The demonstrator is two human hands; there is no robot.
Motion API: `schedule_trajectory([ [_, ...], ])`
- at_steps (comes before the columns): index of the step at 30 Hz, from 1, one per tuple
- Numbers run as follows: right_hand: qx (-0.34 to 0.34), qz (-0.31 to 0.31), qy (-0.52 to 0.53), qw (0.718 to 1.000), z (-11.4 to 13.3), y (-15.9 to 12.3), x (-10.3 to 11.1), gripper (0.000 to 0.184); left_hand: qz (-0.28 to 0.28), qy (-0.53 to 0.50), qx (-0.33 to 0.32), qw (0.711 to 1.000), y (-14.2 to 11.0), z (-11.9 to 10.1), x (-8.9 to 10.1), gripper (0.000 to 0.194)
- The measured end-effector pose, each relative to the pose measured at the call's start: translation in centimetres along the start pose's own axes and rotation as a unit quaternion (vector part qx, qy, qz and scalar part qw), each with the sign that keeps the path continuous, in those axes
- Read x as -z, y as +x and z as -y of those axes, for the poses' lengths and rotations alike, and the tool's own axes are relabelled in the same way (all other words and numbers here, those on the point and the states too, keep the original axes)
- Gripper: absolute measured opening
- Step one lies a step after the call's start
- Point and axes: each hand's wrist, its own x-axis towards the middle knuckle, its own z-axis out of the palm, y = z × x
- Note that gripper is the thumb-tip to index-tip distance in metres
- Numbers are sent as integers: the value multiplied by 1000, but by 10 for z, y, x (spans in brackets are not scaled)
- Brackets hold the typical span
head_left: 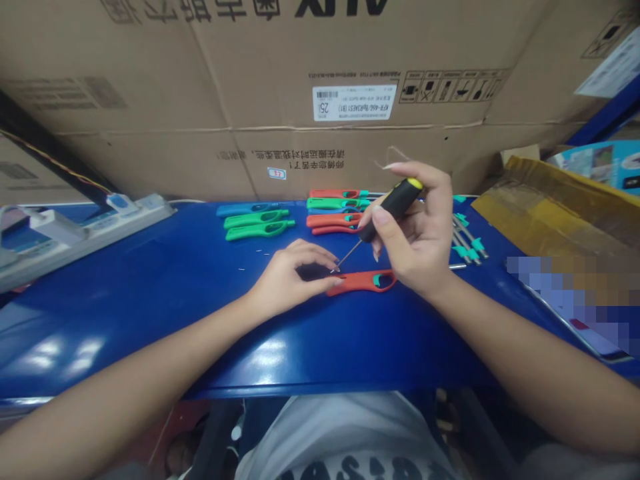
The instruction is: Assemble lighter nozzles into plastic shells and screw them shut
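In my right hand (420,233) is a screwdriver (393,210) with a black and yellow handle, tilted down to the left. Its thin shaft ends by the fingertips of my left hand (295,270), at the left end of a red utility lighter (357,283). My left thumb and fingers pinch that end against the table. The lighter has a teal trigger in its loop, and a metal tube shows beyond my right hand. Whether the screwdriver tip touches the lighter is hard to make out.
Behind are stacked red, green and blue lighters (334,219), with green and blue lighter bodies (260,230) to their left. Metal tubes with teal triggers (470,243) lie right, near a taped box (545,207) and a phone-like device (560,307). A power strip (95,230) stands left; a large carton (270,80) closes the back.
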Motion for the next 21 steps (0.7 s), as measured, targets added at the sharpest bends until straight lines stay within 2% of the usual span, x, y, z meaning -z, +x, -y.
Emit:
schedule_trajectory([
  [13, 16, 2, -21, 1000, -1, -1, 0, 41, 2, -20, 6, 1000, -1, -3, -1, 7],
  [21, 140, 89, -65, 984, -11, 0, 5, 42, 27, -81, 27, 996, -2, 6, -5, 7],
])
